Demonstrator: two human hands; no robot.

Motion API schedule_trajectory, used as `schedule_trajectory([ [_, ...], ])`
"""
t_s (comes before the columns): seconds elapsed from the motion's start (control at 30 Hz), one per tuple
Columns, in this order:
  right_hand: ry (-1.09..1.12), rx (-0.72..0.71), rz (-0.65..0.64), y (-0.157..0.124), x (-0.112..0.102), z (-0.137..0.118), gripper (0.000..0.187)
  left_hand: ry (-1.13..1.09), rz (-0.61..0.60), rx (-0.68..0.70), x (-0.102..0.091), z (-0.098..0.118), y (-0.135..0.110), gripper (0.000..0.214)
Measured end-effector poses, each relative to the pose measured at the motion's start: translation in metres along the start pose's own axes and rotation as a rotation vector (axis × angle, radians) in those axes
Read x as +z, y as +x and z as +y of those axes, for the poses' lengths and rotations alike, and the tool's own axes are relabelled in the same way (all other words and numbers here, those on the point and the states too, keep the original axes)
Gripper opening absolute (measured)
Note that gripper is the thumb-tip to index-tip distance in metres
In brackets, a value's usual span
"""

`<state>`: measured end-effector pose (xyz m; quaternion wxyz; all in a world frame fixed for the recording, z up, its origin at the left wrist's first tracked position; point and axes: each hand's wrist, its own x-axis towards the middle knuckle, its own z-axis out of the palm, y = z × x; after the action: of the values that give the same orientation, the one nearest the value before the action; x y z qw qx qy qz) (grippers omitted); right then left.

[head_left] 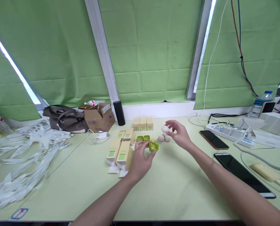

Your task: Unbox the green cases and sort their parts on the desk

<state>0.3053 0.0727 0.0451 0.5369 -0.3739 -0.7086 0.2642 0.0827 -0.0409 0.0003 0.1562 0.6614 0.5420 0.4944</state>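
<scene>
My left hand [141, 160] pinches a small olive-green cup [153, 146] by its rim, a little above the table. In the fingertips of my right hand [180, 135] is a small white rounded piece [164, 129], held up to the right of the cup. Below it lie pale pinkish-white cylindrical pieces [167, 138]. Behind the left fingers sit two square green cups [143, 138], with small yellow pieces [153, 140] beside them. Cream boxes with green labels [122, 151] lie left of my left hand, the nearer ones with their end flaps hanging out.
Small cream boxes [143, 123] stand in a row at the back. White strips [24, 157] cover the left side. Along the back are a grey bag [65, 117], a cardboard box [99, 117] and a black cylinder [119, 113]. Phones [244, 174] and a power strip [230, 135] lie right.
</scene>
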Motion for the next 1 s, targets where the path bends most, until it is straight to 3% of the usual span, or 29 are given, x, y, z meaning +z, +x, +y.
schedule_trajectory([
  [0.1,-0.274,0.029,-0.17,0.031,0.001,0.017,0.037,-0.004,0.002,0.005,-0.001,0.002,0.0,0.038],
  [0.37,-0.389,0.19,-0.386,0.077,0.03,0.053,0.03,-0.027,0.005,0.018,-0.002,0.004,0.0,0.037],
  [0.67,-0.486,0.293,-0.528,0.086,0.041,0.068,0.035,-0.012,0.009,0.021,-0.004,0.007,-0.001,0.037],
  [0.83,-0.567,0.322,-0.599,0.085,0.039,0.066,0.023,-0.012,0.011,0.011,-0.003,0.006,-0.001,0.037],
  [1.0,-0.622,0.354,-0.663,0.082,0.039,0.068,0.033,-0.021,0.009,0.03,-0.002,0.005,-0.001,0.037],
])
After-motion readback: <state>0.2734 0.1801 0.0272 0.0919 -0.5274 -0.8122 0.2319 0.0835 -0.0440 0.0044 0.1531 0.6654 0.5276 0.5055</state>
